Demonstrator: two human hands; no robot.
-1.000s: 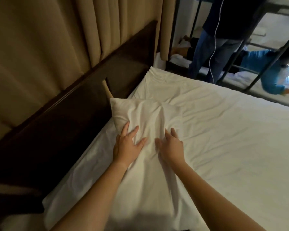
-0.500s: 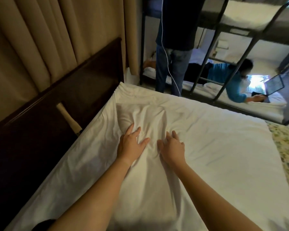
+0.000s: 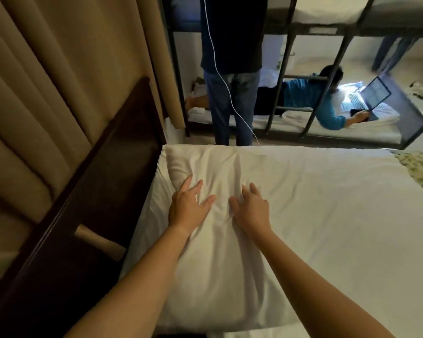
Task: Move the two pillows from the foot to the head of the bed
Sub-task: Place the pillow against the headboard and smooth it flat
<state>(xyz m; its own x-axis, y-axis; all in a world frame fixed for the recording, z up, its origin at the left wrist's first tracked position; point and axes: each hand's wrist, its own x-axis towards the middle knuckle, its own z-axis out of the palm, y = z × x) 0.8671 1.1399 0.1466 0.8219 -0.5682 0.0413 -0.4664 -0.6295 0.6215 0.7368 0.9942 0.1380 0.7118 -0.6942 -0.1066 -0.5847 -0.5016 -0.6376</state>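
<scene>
A white pillow lies flat on the white bed, along the dark wooden headboard on the left. My left hand rests palm down on the pillow, fingers spread. My right hand presses flat on it just to the right, fingers apart. Neither hand grips the fabric. The pillow's far end reaches the bed's far corner. I cannot make out a second pillow apart from the sheet.
Beige curtains hang behind the headboard. Past the bed's far edge a person in dark clothes stands with a white cable hanging. A black metal bunk bed holds a person at a laptop. Floral fabric shows at right.
Both hands have slid the pillow along the headboard toward the bed's far corner. My view has tilted up, showing more of the bunk bed and the standing person.
</scene>
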